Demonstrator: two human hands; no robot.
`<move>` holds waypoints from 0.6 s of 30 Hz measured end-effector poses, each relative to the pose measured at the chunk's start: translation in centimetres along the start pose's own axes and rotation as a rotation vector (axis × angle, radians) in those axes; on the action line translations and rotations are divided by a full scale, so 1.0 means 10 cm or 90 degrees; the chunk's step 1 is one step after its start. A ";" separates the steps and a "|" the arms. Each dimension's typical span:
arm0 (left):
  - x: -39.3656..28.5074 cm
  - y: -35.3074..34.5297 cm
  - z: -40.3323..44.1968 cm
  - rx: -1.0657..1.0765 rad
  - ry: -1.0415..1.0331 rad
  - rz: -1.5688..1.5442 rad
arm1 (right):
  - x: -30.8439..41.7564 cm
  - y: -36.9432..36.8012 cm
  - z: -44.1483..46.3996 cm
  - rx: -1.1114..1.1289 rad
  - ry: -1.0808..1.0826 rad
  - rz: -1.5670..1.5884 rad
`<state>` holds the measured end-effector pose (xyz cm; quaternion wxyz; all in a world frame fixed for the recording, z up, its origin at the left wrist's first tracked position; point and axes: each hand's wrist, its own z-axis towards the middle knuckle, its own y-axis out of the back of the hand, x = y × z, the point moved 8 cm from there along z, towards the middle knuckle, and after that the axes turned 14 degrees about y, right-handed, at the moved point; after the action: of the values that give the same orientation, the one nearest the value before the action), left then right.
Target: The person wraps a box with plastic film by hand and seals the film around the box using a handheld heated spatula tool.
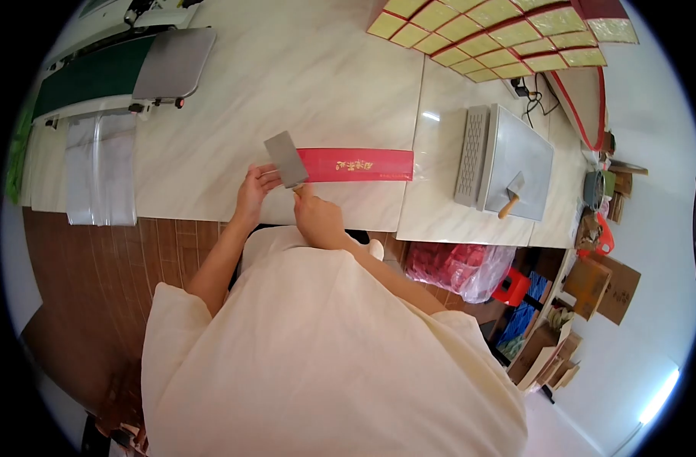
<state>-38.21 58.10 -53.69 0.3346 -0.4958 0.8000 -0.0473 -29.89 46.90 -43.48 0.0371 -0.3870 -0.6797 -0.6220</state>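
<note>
Near the front edge of the marble-patterned table, a long red packet with gold lettering lies flat, its left end under the broad metal blade of a scraper. The right hand is closed around the scraper's handle; the left hand is partly open, fingers extended beside the blade, though whether they touch it I cannot tell. The step in hand looks like working the blade at that end, which calls for a steady grip and fingertips kept off its edge. The packet's right end reaches the table seam. Beyond, well apart, sits a flat-topped metal box with a second scraper on it. Yellow-and-red boxes and the green-belted machine stand far enough off to leave sideways room.
</note>
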 end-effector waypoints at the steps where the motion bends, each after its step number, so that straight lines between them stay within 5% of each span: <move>1: 0.03 0.05 0.03 -0.027 0.001 0.002 | 0.06 0.02 0.05 -0.020 0.045 0.003; 5: 0.14 0.25 0.13 -0.078 0.027 -0.049 | 0.09 0.22 0.10 -0.128 0.155 0.079; 10: 0.00 0.13 0.15 -0.016 -0.021 0.101 | -0.66 0.99 -0.03 -0.284 0.035 0.170; 13: -0.20 -0.11 0.03 -0.067 -0.036 0.224 | -1.76 1.56 -0.31 -0.344 -0.231 0.036; 15: -0.28 -0.18 -0.02 -0.126 -0.047 0.322 | -2.47 1.96 -0.66 -0.542 -0.239 0.001; 18: -0.41 -0.31 -0.06 -0.211 -0.075 0.376 | -3.29 2.50 -1.17 -0.520 -0.403 -0.049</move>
<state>-35.06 59.76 -49.96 0.2946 -0.2922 0.8851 0.2110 2.33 19.08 -37.96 -0.3469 -0.5139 -0.3732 -0.6901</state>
